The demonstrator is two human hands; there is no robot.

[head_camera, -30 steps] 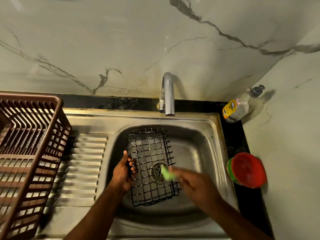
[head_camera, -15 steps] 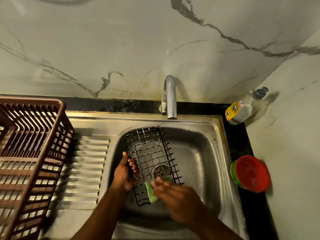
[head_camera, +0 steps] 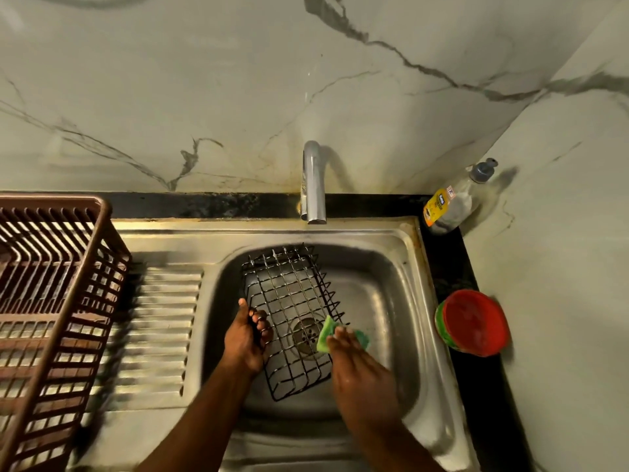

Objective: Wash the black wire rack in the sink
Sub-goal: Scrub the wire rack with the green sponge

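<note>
The black wire rack (head_camera: 289, 301) lies tilted inside the steel sink (head_camera: 381, 301), over the drain. My left hand (head_camera: 246, 338) grips the rack's left edge, fingers curled through the wires. My right hand (head_camera: 357, 366) holds a green sponge (head_camera: 326, 335) and presses it against the rack's right side. The sponge's lower part is hidden under my fingers. No water runs from the tap (head_camera: 313, 185).
A brown plastic dish basket (head_camera: 58, 301) stands on the ribbed drainboard (head_camera: 163, 328) at the left. A soap dispenser bottle (head_camera: 452, 202) stands in the back right corner. A red and green tub (head_camera: 473, 323) sits on the black counter right of the sink.
My right hand has swept the sponge from the rack's near end back up to its right side by the drain. My left hand keeps its grip.
</note>
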